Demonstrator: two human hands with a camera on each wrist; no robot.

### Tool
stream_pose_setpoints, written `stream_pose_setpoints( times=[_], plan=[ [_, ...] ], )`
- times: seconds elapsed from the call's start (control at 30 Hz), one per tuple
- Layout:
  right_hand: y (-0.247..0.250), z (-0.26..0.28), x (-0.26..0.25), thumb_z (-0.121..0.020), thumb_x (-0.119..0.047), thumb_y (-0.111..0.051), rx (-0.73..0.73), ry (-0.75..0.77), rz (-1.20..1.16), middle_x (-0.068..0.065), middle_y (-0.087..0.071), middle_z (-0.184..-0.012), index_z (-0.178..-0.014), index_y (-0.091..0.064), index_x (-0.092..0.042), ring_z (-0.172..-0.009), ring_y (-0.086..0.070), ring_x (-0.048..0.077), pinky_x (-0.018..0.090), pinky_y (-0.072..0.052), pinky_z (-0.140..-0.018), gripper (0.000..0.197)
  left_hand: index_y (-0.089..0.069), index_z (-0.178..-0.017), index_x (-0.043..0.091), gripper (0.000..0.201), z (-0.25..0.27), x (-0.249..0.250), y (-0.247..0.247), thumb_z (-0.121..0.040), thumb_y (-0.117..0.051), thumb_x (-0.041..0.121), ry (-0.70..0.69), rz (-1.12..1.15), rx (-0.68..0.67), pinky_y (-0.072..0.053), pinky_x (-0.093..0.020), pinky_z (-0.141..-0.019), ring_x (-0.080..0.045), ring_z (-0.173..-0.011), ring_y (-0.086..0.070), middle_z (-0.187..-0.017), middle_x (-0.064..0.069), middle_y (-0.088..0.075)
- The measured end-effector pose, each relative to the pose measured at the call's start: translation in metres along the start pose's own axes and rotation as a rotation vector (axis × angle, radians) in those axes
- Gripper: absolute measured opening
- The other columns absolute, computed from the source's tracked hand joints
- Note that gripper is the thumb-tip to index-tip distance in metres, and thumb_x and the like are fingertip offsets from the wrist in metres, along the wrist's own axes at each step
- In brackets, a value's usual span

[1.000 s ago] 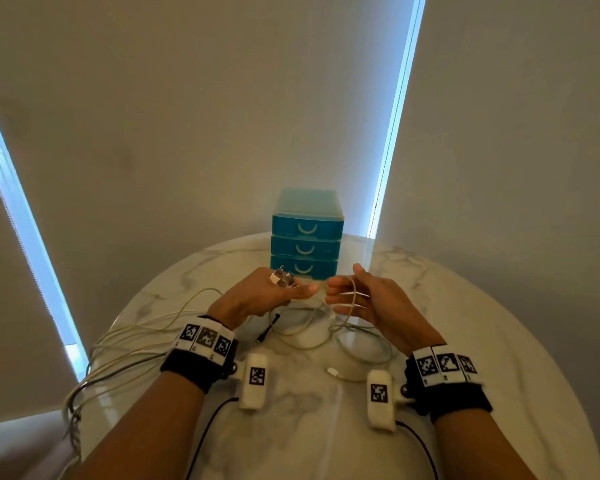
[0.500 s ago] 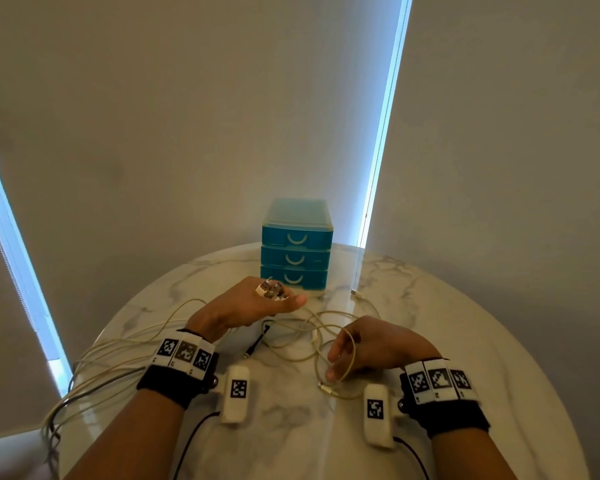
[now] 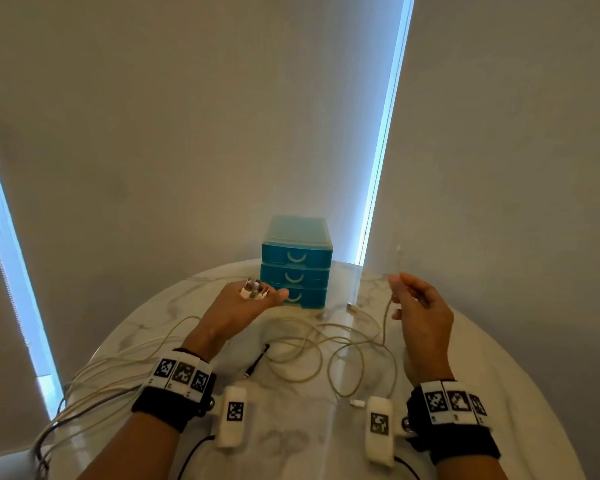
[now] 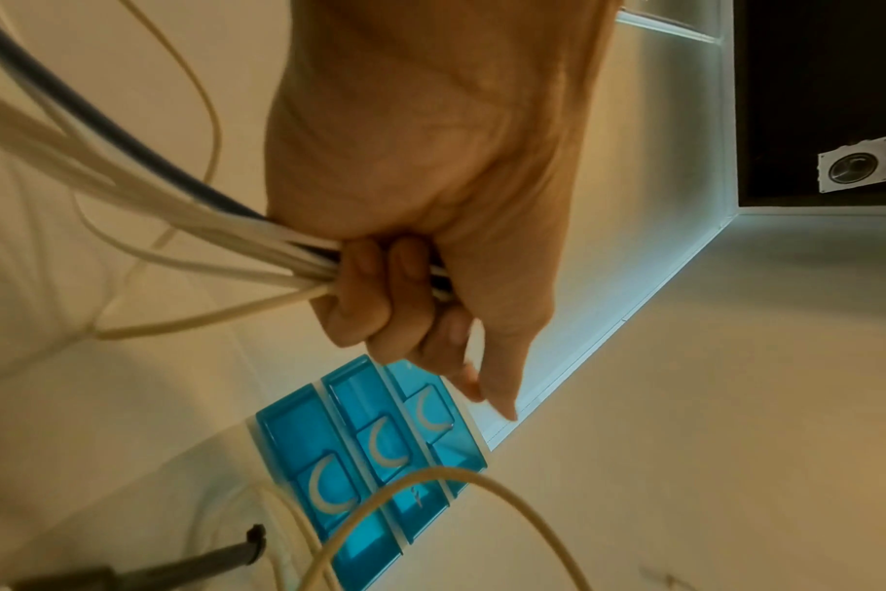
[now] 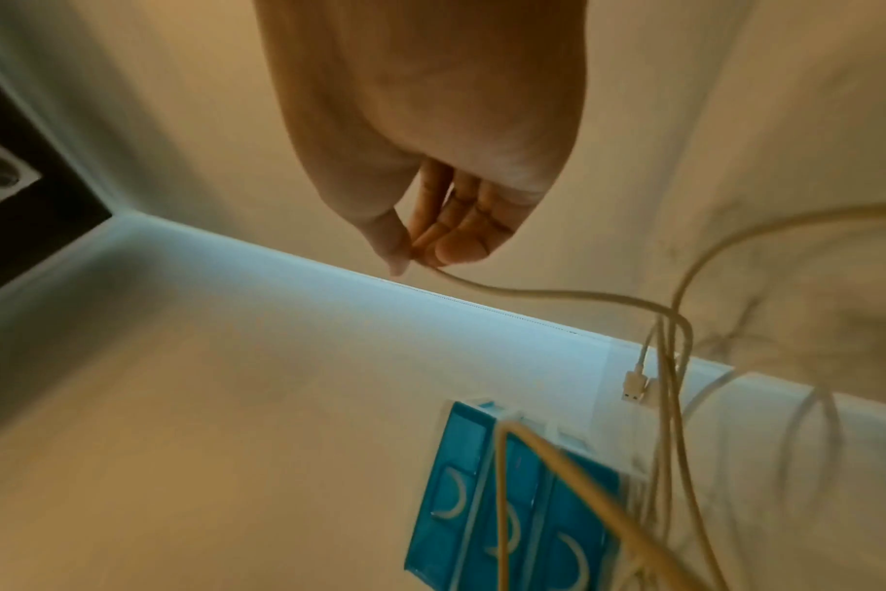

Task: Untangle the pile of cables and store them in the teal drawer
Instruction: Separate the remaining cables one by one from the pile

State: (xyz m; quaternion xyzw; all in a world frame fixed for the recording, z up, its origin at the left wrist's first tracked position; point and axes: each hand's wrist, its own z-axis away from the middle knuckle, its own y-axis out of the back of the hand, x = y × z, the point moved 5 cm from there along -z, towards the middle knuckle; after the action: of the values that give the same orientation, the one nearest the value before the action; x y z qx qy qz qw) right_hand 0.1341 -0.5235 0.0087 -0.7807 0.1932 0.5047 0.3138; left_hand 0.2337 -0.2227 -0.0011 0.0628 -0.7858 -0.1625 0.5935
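Cable bundle running off the table's left edge, far ends out of view, connector cluster atop the left hand too small to identify, right-wrist view of the drawers blurred, cut off at the bottom edge

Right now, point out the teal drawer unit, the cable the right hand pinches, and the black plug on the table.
teal drawer unit (image 3: 296, 257): head view, top drawer front.
white cable (image 5: 557, 295): right wrist view, run below the pinching fingertips.
black plug (image 3: 255, 364): head view, middle of its body.
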Motion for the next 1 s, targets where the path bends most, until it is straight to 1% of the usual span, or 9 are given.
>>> stream_pose_setpoints(
  times=[0.1,0.17,0.33,0.43,0.57,0.63,0.73,0.83,1.0],
  plan=[
    [-0.023,0.016,-0.008,-0.091,-0.02,-0.084,-0.209,0.036,0.049,-0.004,-0.082,-0.099,-0.107,-0.08,-0.022,-0.088,-0.074,0.006,0.018,-0.058,-0.074,0.017,-0.074,-0.096,0.013,0.053,-0.001,0.002,0.005,-0.091,-0.071,0.066,0.035,0.166,0.056,-0.037,-0.017,-0.045,-0.002,-0.046,-0.047,-0.057,0.011,-0.059],
    [-0.047,0.034,-0.005,-0.088,-0.018,-0.086,-0.389,0.019,0.118,0.0,-0.082,-0.093,-0.103,-0.083,-0.019,-0.087,-0.077,0.011,0.017,-0.058,-0.073,0.015,-0.072,-0.107,0.008,0.07,-0.004,0.002,0.002,-0.09,-0.063,0.076,0.084,0.49,0.016,-0.025,-0.022,-0.042,-0.009,-0.044,-0.032,-0.06,0.003,-0.045],
    [-0.091,0.073,0.011,-0.084,-0.018,-0.09,-0.643,0.017,0.141,0.003,-0.082,-0.096,-0.098,-0.085,-0.019,-0.096,-0.078,0.021,0.031,-0.063,-0.088,0.015,-0.071,-0.109,0.006,0.087,-0.008,0.009,0.0,-0.088,-0.051,0.088,0.054,1.02,-0.127,-0.012,-0.025,-0.043,-0.007,-0.038,-0.028,-0.062,0.0,-0.041],
    [-0.101,0.081,0.017,-0.083,-0.021,-0.091,-0.684,0.047,0.179,-0.001,-0.082,-0.098,-0.095,-0.086,-0.025,-0.099,-0.076,0.018,0.037,-0.063,-0.094,0.014,-0.065,-0.101,0.007,0.077,-0.005,0.01,-0.003,-0.091,-0.056,0.083,0.014,0.952,-0.151,-0.013,-0.026,-0.047,-0.007,-0.043,-0.027,-0.063,0.001,-0.038],
    [-0.106,0.085,0.022,-0.081,-0.019,-0.092,-0.706,0.062,0.177,0.0,-0.082,-0.097,-0.092,-0.086,-0.026,-0.096,-0.076,0.019,0.041,-0.062,-0.094,0.015,-0.073,-0.099,0.017,0.039,-0.002,0.006,-0.008,-0.086,-0.086,0.052,0.032,0.655,-0.004,-0.026,-0.025,-0.051,-0.011,-0.056,-0.033,-0.066,0.001,-0.049],
    [-0.108,0.088,0.026,-0.082,-0.02,-0.092,-0.754,0.062,0.227,-0.001,-0.081,-0.096,-0.094,-0.084,-0.027,-0.091,-0.076,0.018,0.038,-0.064,-0.09,0.017,-0.072,-0.089,0.021,0.023,-0.001,0.005,-0.01,-0.09,-0.084,0.04,0.026,0.555,0.025,-0.03,-0.025,-0.05,-0.012,-0.055,-0.037,-0.062,0.004,-0.052],
    [-0.099,0.082,0.033,-0.081,-0.028,-0.092,-0.848,0.05,0.501,-0.007,-0.077,-0.093,-0.097,-0.079,-0.031,-0.083,-0.074,0.009,0.027,-0.063,-0.08,0.021,-0.066,-0.078,0.025,0.026,-0.004,0.005,0.001,-0.101,-0.073,0.033,-0.015,0.661,0.133,-0.028,-0.026,-0.049,-0.01,-0.052,-0.035,-0.059,0.006,-0.047],
    [-0.076,0.056,0.026,-0.084,-0.028,-0.088,-0.713,0.161,0.679,-0.013,-0.078,-0.087,-0.087,-0.079,-0.031,-0.081,-0.071,0.002,0.019,-0.058,-0.075,0.009,-0.055,-0.074,0.026,0.033,-0.009,-0.001,0.026,-0.103,-0.069,0.03,-0.036,0.87,0.283,-0.028,-0.022,-0.044,-0.006,-0.048,-0.034,-0.058,0.006,-0.042],
    [-0.033,0.018,0.014,-0.088,-0.027,-0.084,-0.343,0.153,0.611,-0.012,-0.077,-0.081,-0.086,-0.077,-0.029,-0.08,-0.07,0.001,0.02,-0.052,-0.073,0.008,-0.047,-0.072,0.026,0.039,-0.01,-0.009,0.04,-0.105,-0.063,0.04,-0.037,1.019,0.386,-0.026,-0.019,-0.041,-0.004,-0.046,-0.029,-0.057,0.009,-0.038]
  ],
)
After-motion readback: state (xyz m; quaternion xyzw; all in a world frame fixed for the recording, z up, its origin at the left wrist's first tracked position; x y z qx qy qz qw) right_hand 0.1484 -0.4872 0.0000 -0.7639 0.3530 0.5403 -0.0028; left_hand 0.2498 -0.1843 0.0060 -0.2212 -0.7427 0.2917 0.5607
